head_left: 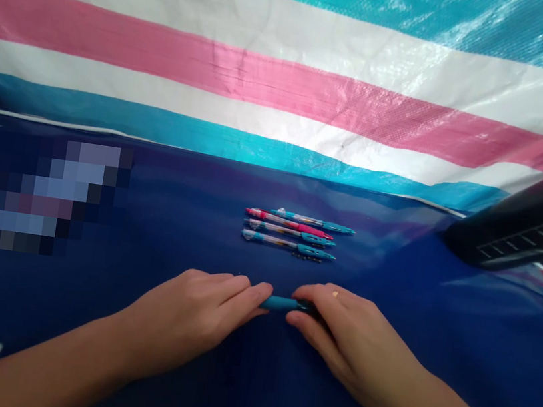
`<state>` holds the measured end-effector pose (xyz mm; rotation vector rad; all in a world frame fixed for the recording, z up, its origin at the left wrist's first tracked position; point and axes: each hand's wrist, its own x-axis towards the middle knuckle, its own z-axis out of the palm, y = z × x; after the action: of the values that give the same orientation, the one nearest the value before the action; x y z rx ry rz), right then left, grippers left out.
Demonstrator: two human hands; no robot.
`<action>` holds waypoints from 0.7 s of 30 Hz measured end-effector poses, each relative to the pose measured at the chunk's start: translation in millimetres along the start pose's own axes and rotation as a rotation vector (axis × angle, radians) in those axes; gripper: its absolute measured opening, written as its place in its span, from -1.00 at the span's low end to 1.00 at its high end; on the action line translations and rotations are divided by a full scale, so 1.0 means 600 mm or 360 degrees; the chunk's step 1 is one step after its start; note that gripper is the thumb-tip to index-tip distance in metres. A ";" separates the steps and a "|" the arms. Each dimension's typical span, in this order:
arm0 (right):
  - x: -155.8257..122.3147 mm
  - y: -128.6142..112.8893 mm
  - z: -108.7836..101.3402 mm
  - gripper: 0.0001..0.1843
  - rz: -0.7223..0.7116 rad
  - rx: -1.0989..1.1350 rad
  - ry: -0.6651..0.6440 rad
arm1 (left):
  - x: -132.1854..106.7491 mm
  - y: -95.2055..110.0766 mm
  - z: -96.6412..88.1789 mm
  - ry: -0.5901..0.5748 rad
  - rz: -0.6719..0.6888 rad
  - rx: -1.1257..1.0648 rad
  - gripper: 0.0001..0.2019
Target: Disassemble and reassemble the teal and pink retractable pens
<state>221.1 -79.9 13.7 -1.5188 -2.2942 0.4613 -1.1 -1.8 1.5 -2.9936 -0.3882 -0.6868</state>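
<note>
2 hands [185, 313] [358, 337] show, with 1 ring [335, 294] on the right hand. There are 5 pens: 1 teal pen [282, 304] between the hands and 4 pens [290, 233] in a row, 3 teal and 1 red. The striped tarp [220, 61] has 1 pink band, 2 white bands and 2 teal bands. There is 1 black object [517, 218] and 1 blurred patch [40, 194].

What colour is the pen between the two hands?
Turquoise blue plastic pen; head view shows it best.

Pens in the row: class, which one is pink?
The pink pen, second from the far end of the row of four. The other three pens have blue trim, like the pen between the left hand and right hand.
</note>
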 end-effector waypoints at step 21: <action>0.004 -0.005 -0.018 -0.53 0.0214 0.0485 -0.0327 | -0.001 0.003 -0.002 0.0053 0.0078 -0.0001 -0.75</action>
<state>223.2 -78.2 25.0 -1.5342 -2.1483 0.9966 -1.7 -3.8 2.5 -2.9770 -0.3121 -0.7318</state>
